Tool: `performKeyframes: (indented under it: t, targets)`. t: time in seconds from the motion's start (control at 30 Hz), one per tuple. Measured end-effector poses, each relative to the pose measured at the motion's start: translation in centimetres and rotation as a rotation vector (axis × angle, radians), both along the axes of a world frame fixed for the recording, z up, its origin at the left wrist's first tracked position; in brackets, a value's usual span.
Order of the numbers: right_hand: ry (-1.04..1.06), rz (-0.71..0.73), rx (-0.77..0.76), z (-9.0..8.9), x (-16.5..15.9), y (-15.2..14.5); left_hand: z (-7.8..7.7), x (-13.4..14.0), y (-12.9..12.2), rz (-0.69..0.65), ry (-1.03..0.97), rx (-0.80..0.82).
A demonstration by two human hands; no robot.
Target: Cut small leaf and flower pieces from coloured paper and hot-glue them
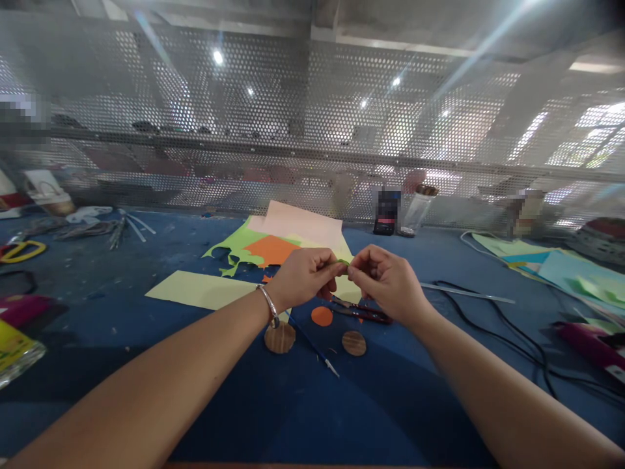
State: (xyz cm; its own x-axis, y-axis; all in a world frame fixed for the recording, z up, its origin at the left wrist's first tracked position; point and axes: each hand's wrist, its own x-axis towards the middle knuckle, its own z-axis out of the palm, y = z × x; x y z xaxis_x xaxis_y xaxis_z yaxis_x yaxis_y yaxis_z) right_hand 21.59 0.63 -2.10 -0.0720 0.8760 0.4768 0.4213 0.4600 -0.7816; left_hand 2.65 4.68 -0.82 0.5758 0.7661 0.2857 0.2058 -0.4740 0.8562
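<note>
My left hand (312, 275) and my right hand (385, 280) meet above the middle of the blue table, each pinching a small green paper piece (344, 262) between thumb and fingers. Most of that piece is hidden by the fingertips. Below the hands lie an orange paper disc (321, 316) and two brown ridged cardboard discs (280, 338), one on each side. Scissors with dark red handles (368, 314) rest just under my right hand. A blue pen-like tool (312, 345) with a pale tip slants between the cardboard discs.
Behind my hands are a pink sheet (303, 220), cut green paper (234, 244), orange paper (271, 249) and a pale yellow strip (195, 290). A phone (387, 212) leans near the perforated metal screen (273, 98). Black cable (502, 332) and coloured sheets (581, 270) lie right; yellow-handled scissors (24, 251) left.
</note>
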Motion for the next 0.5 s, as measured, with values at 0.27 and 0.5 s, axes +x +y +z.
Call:
performKeyframes:
  t: [0.27,0.5]
  targets:
    - [0.097,0.082,-0.101,0.03,0.04,0.21,-0.25,-0.05,0.05,-0.006,-0.035,0.031]
    - [-0.022,0.083,-0.143,0.08,0.15,0.21,-0.21,0.16,-0.22,0.040,-0.011,0.084]
